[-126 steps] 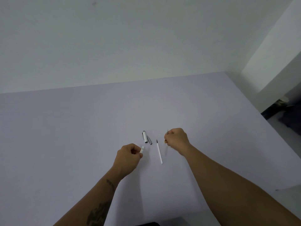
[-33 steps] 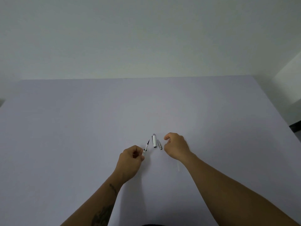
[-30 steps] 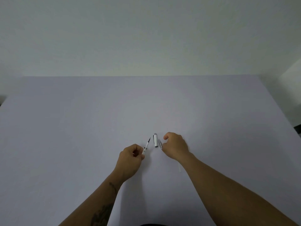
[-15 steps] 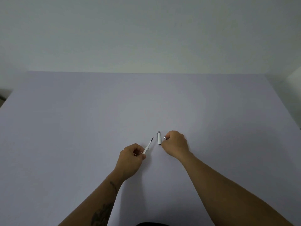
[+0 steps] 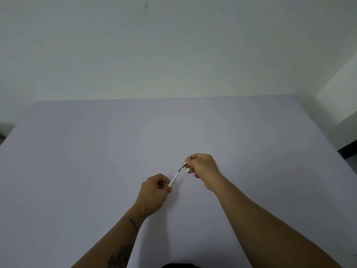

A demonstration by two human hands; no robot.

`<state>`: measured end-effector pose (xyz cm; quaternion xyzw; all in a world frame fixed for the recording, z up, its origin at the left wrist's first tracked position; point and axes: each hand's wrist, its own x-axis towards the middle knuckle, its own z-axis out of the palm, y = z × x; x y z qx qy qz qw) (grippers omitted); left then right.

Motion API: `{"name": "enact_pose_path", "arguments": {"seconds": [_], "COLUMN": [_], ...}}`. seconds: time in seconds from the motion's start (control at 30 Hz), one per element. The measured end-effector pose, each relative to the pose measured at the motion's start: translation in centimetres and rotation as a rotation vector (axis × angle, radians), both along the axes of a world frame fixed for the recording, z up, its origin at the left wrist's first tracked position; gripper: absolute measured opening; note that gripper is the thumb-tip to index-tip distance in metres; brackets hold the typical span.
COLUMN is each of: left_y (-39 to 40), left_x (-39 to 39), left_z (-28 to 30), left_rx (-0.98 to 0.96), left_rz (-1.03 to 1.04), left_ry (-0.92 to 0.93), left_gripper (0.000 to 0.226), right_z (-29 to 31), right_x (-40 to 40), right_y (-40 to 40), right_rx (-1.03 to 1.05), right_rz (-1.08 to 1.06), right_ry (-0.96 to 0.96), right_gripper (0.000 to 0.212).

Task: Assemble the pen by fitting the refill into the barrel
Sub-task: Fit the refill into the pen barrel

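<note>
My left hand [image 5: 154,190] pinches the white barrel [image 5: 172,183], refill [image 5: 178,172] poking out; my right hand [image 5: 201,165] grips a silver tip piece [image 5: 183,163] at its end; lilac desk [image 5: 96,171] bare around them.

Single head-worn view, facing forward and down, table [image 5: 96,171] close below

A pale lilac table [image 5: 96,161] fills the lower view, its far edge meeting a plain off-white wall [image 5: 173,45]. A small dark speck [image 5: 146,6] marks the wall near the top. Past the table's far right corner stands a white pillar [image 5: 340,89], with something dark, perhaps flooring [image 5: 347,149], below it.
</note>
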<state>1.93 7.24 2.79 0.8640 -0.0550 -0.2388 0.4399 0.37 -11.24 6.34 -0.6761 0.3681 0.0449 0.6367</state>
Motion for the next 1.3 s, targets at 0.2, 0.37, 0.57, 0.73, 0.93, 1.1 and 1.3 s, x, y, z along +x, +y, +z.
{"name": "enact_pose_path", "arguments": {"seconds": [0.2,0.37,0.57,0.73,0.93,1.1,1.3], "left_y": [0.7,1.0,1.8,1.8,2.1,2.2,2.4], "left_x": [-0.5,-0.5,-0.6,-0.7,-0.9,-0.7,-0.5], "left_z": [0.8,1.5,1.7,2.0,2.0,2.2,2.3], "left_rx": [-0.057,-0.11,-0.123,-0.131,-0.126,-0.11,-0.094], "left_rz": [-0.004,0.006,0.0,-0.012,-0.023,-0.027,-0.024], "left_ry": [-0.025,-0.036,-0.024,-0.023,-0.021,-0.023,-0.022], "left_gripper": [0.015,0.015,0.015,0.015,0.017,0.017,0.016], "right_z": [0.0,0.2,0.5,0.5,0.5,0.7,0.9], "right_x": [-1.2,-1.7,-2.2,-2.6,-2.6,-2.5,-2.8], "right_y": [1.2,2.2,2.6,2.8,3.0,3.0,2.2], "right_rx": [-0.01,-0.011,-0.009,-0.046,-0.194,-0.237,-0.121], "right_rz": [0.091,0.157,0.189,0.208,0.303,0.376,0.343], "right_ry": [0.029,0.036,0.005,-0.019,0.012,0.056,0.005], "right_gripper": [0.011,0.013,0.011,0.01,0.016,0.028,0.009]}}
